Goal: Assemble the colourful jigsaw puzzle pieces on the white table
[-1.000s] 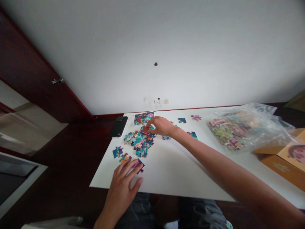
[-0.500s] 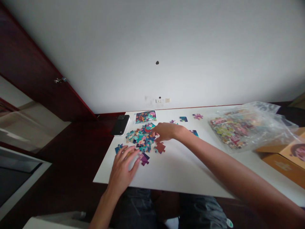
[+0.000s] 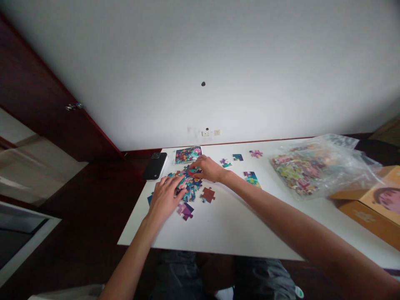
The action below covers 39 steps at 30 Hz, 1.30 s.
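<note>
A heap of colourful jigsaw pieces [image 3: 190,188] lies on the white table [image 3: 237,225], near its far left corner. My left hand [image 3: 164,198] rests flat on the heap's near left side, fingers spread. My right hand [image 3: 208,168] reaches over the heap's far side with fingers curled onto pieces there; what they hold, if anything, is too small to see. A brown-red piece [image 3: 208,194] and a purple piece [image 3: 186,211] lie loose just in front of the heap.
A black phone [image 3: 153,166] and a small picture card [image 3: 188,154] lie at the table's far left. Loose pieces [image 3: 251,178] are scattered toward the middle. A clear bag of puzzle pieces [image 3: 315,167] and a cardboard box [image 3: 371,206] sit at right.
My left hand has moved forward from the table's near edge onto the heap. My right hand drew back toward the near side, then returned to the heap's far side; a brown-red piece now lies loose.
</note>
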### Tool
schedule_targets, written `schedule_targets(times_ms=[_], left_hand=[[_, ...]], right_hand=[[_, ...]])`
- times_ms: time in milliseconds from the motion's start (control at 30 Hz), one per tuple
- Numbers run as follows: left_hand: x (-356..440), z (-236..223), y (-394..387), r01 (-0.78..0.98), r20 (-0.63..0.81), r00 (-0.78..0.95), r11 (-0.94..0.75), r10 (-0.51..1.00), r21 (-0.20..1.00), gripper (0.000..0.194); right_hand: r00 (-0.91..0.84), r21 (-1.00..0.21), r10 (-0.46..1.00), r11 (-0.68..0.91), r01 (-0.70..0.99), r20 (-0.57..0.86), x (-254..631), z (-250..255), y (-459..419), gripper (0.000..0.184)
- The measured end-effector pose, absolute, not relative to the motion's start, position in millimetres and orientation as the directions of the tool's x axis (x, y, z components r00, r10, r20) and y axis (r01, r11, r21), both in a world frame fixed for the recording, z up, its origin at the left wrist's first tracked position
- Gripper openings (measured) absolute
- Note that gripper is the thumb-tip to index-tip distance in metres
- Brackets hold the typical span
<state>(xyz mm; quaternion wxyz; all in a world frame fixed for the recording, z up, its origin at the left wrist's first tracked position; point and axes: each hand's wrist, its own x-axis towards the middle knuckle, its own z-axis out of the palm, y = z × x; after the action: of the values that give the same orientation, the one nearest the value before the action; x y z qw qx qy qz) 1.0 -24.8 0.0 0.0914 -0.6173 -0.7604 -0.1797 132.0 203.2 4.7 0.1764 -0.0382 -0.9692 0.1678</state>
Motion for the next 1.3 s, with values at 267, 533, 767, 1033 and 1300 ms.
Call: schedule_targets(times_ms=[267,533,767,1033,1300], left_hand=[[0.3,1.0,-17.0,0.942,0.356,-0.242,0.131,0.903,0.310,0.043],[4.3,11.7,-12.5,0.891,0.393,-0.329,0.145,0.859,0.430,0.023],[-22.4,42.8,22.4,0.925,0.519,-0.368,0.245,0.771,0.292,0.019],[-48.4,41.8,71.4,0.903,0.519,-0.419,0.404,0.745,0.149,0.018],[-57.3,17.9,70.1,0.888,0.319,-0.456,0.448,0.831,0.102,0.026]], right_hand=[[-0.861,-0.323,0.261,0.939,0.120,0.436,139.3,22.9,223.9,0.028],[-0.717,-0.343,0.582,0.811,0.474,0.385,160.3,14.5,269.7,0.028],[-0.807,-0.280,0.520,0.848,0.450,0.278,157.2,13.5,265.9,0.024],[-0.905,-0.283,0.213,0.953,0.109,0.369,143.3,24.4,220.8,0.024],[-0.935,-0.212,0.060,0.977,-0.016,0.350,132.3,12.3,186.0,0.037]])
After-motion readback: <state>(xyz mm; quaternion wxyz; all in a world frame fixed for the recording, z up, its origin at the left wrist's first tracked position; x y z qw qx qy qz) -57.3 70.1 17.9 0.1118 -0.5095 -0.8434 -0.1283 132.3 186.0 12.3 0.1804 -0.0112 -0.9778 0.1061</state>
